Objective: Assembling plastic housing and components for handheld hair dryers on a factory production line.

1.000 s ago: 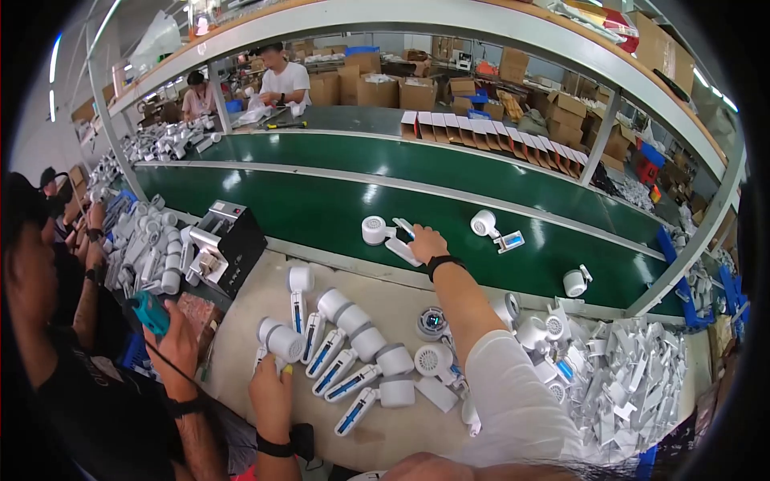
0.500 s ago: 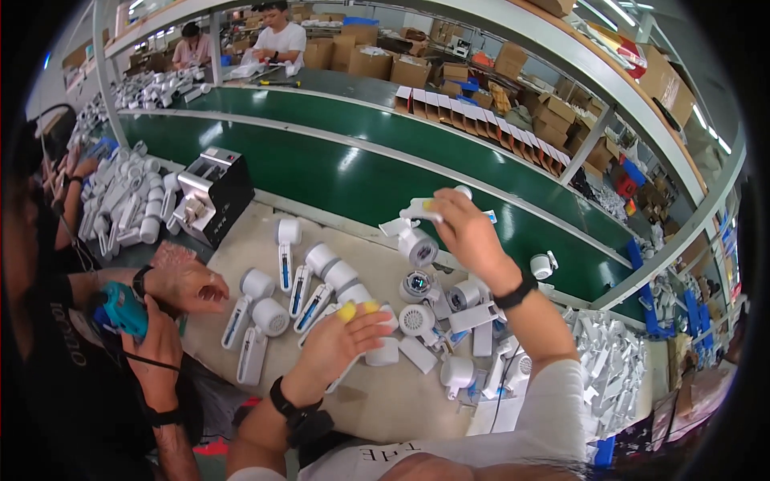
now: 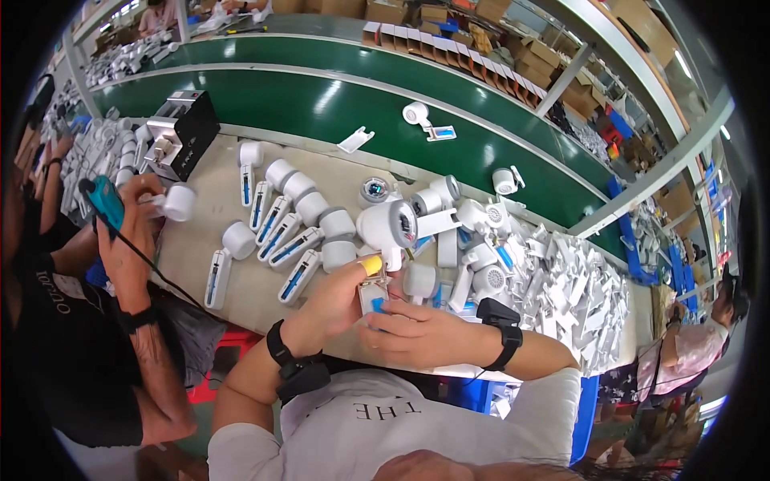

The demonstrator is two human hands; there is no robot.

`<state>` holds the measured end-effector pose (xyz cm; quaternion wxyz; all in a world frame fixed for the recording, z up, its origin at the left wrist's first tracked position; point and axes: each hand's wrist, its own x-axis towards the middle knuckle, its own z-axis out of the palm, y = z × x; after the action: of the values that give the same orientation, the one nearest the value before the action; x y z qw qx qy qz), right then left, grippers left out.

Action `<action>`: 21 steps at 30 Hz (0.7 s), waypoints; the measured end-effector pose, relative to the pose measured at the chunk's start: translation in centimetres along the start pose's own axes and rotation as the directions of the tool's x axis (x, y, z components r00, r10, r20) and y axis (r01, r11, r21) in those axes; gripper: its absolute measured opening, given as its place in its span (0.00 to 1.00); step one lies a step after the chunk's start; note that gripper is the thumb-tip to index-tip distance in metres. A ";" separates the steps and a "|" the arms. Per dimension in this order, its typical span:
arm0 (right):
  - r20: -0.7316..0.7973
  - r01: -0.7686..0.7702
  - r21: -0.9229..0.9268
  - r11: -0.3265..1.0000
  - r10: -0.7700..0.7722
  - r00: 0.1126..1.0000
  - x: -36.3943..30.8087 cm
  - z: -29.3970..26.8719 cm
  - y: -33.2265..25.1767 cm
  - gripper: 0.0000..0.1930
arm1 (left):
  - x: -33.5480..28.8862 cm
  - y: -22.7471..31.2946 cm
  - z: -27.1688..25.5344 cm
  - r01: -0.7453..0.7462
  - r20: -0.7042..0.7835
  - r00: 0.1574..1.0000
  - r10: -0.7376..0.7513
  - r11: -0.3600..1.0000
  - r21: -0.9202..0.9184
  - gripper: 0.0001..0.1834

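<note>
A small white handheld fan with a round head is held before my chest, its opened handle pointing toward me. My left hand grips that handle, with a yellow cover on its thumb. Fingers of my right hand press on the handle from the other side, by a blue part inside it. Several similar fans with opened handles and blue strips lie in rows to the left. To the right, more fans are heaped close to my right hand.
A pile of white handle parts covers the bench's right end. Across the bench runs a green conveyor belt carrying a fan. A black machine stands at left; beside it a co-worker's hand holds a teal power tool.
My right hand has come back from the belt's edge to my chest. Both hands now meet at a fan. The view has tilted downward. The co-worker now holds a fan beside the tool.
</note>
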<state>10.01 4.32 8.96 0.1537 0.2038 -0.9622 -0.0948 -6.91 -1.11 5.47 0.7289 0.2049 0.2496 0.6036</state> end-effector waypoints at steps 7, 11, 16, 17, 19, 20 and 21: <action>-0.047 -0.420 0.827 0.373 0.791 0.610 -5.3 -0.7 3.8 0.46 | -1.3 -0.9 0.5 0.193 0.062 0.976 -0.209 0.961 0.198 0.19; 0.406 -0.189 0.897 -0.400 0.577 0.708 -5.6 0.3 3.2 0.52 | -2.4 0.2 3.3 0.245 0.101 0.945 -0.310 0.880 0.407 0.22; 0.072 -0.158 0.987 0.036 0.777 0.625 -4.3 -0.7 1.9 0.49 | -3.0 0.8 2.9 0.324 -0.005 0.938 -0.348 0.869 0.374 0.23; 0.009 -0.383 0.852 0.356 0.723 0.691 -4.6 -0.7 2.1 0.47 | -3.0 0.8 2.6 0.355 0.034 0.919 -0.393 0.861 0.363 0.21; -0.164 -0.411 0.530 0.742 0.565 0.809 -4.8 -0.1 2.5 0.43 | -2.7 0.6 2.5 0.384 0.077 0.897 -0.435 0.854 0.352 0.20; -0.161 -0.410 0.531 0.741 0.564 0.810 -4.7 -0.1 2.6 0.43 | -2.6 0.4 2.7 0.396 0.067 0.887 -0.457 0.827 0.398 0.19; -0.145 -0.429 0.534 0.729 0.578 0.803 -4.3 -0.2 2.5 0.40 | -2.7 0.3 2.8 0.412 0.053 0.874 -0.482 0.796 0.443 0.19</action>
<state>12.94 8.33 8.66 0.2634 -0.0249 -0.9384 0.2223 -5.82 -3.72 8.18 0.8077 0.3400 0.3539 0.3269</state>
